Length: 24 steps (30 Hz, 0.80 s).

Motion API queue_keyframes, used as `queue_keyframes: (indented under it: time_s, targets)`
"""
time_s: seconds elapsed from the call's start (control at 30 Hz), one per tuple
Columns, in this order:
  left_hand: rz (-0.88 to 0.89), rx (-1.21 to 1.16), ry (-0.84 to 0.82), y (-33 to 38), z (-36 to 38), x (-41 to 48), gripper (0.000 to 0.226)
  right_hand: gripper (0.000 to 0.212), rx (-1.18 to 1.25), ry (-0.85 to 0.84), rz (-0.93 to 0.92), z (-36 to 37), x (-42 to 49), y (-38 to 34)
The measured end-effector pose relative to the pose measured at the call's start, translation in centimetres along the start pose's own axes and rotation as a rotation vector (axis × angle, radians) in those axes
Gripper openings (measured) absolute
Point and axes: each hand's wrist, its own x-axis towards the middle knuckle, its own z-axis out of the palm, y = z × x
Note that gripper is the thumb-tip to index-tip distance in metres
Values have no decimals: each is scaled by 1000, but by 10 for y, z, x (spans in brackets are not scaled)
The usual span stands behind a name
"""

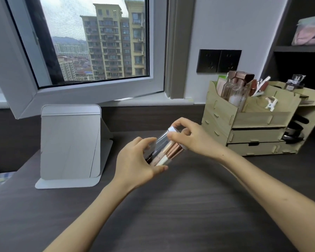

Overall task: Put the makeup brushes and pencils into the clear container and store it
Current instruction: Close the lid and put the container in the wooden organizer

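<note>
Your left hand (136, 160) wraps the lower end of the clear container (164, 148), fingers curled round its far side and thumb along the near side, so the grip is closed on it and the tube sits tilted just above the dark desk (171, 206). Your right hand (191, 137) comes in from the upper end, fingertips pinched on the white rim (172, 129) at the top, thumb and forefinger clamped on either side of it. Between your two sets of fingers, through the clear wall, you can see the makeup brushes (168, 151) lying inside, rose-gold ferrules and white handles packed together with something darker beside them. Left of your left fingers stands a folding mirror (70, 142); right of your right fingers, well apart, sits the wooden organiser (253, 120) with bottles in it
</note>
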Motion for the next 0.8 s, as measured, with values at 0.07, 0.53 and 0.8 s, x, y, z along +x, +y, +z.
queue_keyframes:
  time_s: [0.07, 0.53, 0.8]
  targets:
    - [26, 13, 16, 6, 2, 10, 74, 33, 2, 91, -5, -1, -1, -2]
    - [87, -328, 228, 77, 29, 86, 42, 49, -299, 791, 88, -167, -20, -7]
    - [47, -342, 314, 75, 38, 96, 18, 47, -625, 899, 186, -240, 11, 20]
